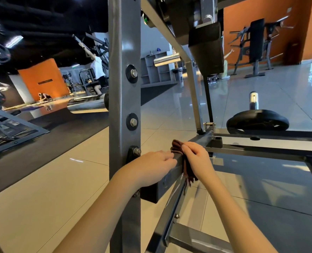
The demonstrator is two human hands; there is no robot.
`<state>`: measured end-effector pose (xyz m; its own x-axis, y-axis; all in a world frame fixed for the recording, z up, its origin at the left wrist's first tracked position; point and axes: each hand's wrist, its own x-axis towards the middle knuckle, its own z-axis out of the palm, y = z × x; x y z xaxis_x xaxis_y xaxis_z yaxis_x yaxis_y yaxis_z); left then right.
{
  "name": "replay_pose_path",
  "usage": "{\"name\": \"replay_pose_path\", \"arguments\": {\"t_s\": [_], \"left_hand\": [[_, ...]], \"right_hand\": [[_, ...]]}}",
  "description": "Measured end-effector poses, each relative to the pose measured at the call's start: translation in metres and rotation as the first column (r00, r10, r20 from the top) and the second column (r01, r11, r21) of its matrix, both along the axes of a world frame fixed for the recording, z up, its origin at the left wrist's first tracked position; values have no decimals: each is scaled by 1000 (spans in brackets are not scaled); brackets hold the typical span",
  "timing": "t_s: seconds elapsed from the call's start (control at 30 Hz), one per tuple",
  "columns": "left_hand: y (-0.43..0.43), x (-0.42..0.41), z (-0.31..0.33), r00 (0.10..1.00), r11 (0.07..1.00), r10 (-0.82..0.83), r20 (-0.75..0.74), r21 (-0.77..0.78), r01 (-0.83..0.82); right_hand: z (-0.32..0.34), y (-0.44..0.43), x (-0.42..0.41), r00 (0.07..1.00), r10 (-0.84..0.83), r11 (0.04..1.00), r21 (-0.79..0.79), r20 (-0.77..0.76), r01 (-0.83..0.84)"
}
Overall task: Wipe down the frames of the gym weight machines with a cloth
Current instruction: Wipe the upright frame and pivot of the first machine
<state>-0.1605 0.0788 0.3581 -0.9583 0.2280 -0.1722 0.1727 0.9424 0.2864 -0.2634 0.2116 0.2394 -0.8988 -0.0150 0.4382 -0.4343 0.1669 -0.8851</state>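
A grey steel weight machine fills the middle of the view, with a thick upright post [124,106] carrying three bolts. A low horizontal frame bar [177,168] runs from the post toward the right. My right hand [197,157] grips a dark brown cloth [187,170] draped over this bar, with a fringe hanging below. Just left of the cloth, my left hand [157,164] rests on the same bar, its fingers curled over the top edge.
A black weight plate [257,122] sits on a chrome peg at the right. A chrome sleeve [87,105] juts left of the post. Lower frame rails [197,236] cross the glossy tiled floor. People and other machines stand in the background.
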Motion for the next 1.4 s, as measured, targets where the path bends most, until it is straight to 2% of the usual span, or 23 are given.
{"name": "replay_pose_path", "arguments": {"t_s": [0.07, 0.17, 0.27, 0.33, 0.4, 0.6, 0.7, 0.83, 0.97, 1.03, 1.13, 1.2, 1.3, 1.4], "left_hand": [[2, -1, 1, 1000, 999, -30, 5, 37, 30], [1, -1, -1, 1000, 999, -27, 14, 32, 26], [3, -4, -7, 997, 998, -24, -67, -62, 20], [3, -7, -10, 990, 1000, 7, -142, -2, -7], [3, -8, -11, 983, 999, 17, -181, 32, -12], [1, -4, -7, 997, 999, -39, -66, 30, 41], [0, -5, -9, 998, 999, -24, -63, 42, 27], [-1, -7, -13, 995, 999, -24, -96, 41, 28], [-1, -8, -12, 996, 998, -20, -83, 55, 25], [-2, -9, -13, 996, 998, -22, -81, 61, 27], [-3, -8, -14, 997, 997, -32, -74, 68, 37], [-3, -9, -14, 997, 998, -28, -70, 55, 32], [0, -7, -12, 997, 999, -35, -63, 15, 36], [-1, -3, -9, 997, 1000, -11, -75, -24, 9]], "right_hand": [[4, 2, -24, 998, -55, 998, 38, 39, 54], [6, -1, -48, 976, -113, 993, 46, 188, 106], [-1, -2, -35, 987, -39, 999, -1, 157, 40], [-8, -1, -21, 998, -5, 1000, -15, 69, 6], [-12, 5, -27, 999, -9, 1000, -19, 49, 10], [-13, 19, -83, 947, -120, 992, 60, 296, 107], [-11, 12, -71, 962, -65, 998, 15, 265, 63], [-19, 16, -49, 992, -9, 1000, 1, 122, 9], [-9, 24, -82, 967, -94, 991, 118, 238, 67], [-6, 17, -82, 960, -118, 989, 118, 255, 90], [-10, 1, -51, 988, -29, 999, 20, 151, 26], [-14, 2, -36, 997, 9, 1000, 25, 75, -10], [-14, 18, -47, 993, 22, 999, 44, 119, -27], [-11, 20, -66, 974, -55, 998, 34, 219, 49]]}}
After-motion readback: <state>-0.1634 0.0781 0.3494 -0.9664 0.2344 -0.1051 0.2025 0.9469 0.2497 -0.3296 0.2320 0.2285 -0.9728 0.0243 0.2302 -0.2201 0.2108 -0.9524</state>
